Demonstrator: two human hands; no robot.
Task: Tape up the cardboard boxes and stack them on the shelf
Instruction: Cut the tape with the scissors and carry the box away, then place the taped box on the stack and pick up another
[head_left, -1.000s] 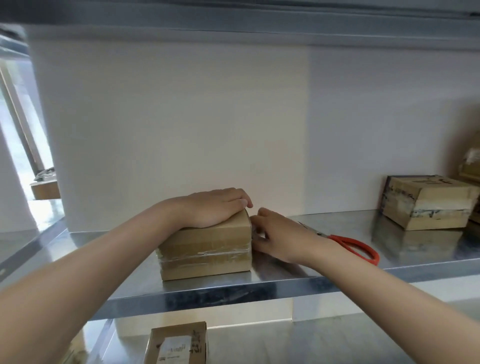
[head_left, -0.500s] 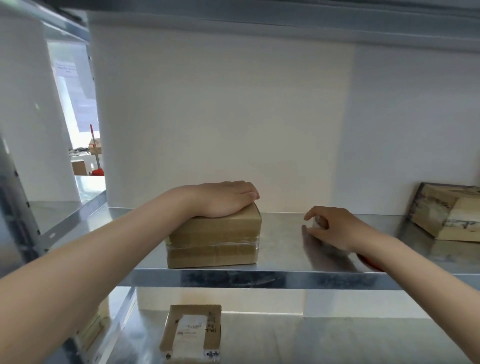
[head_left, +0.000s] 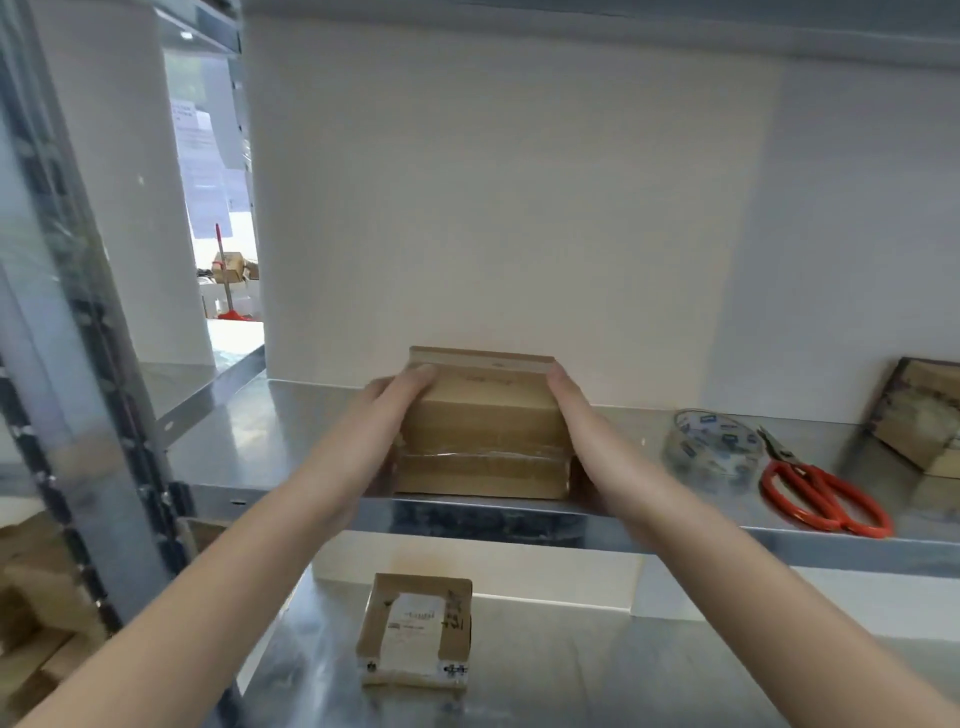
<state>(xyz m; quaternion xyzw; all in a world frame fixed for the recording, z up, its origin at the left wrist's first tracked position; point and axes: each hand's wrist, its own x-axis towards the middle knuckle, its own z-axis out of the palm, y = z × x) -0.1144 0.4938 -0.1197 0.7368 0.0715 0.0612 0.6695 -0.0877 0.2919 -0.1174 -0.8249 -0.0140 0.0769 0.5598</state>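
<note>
A brown cardboard box (head_left: 483, 415) with clear tape round its middle sits near the front edge of the metal shelf (head_left: 649, 525). My left hand (head_left: 384, 410) grips its left side, thumb up on the top left corner. My right hand (head_left: 576, 415) grips the right side, thumb at the top right corner. The fingers of both hands are hidden behind the box's sides. A roll of clear tape (head_left: 714, 454) lies on the shelf to the right of my right hand.
Red-handled scissors (head_left: 821, 493) lie right of the tape, and another taped box (head_left: 919, 415) stands at the far right. On the lower shelf sits a small labelled box (head_left: 415, 629). A metal upright (head_left: 78, 364) rises at the left, with cardboard boxes (head_left: 31, 597) low beside it.
My left hand slid from the box's top to its left side. My right hand left the shelf by the tape and took the box's right side. The view shifted right.
</note>
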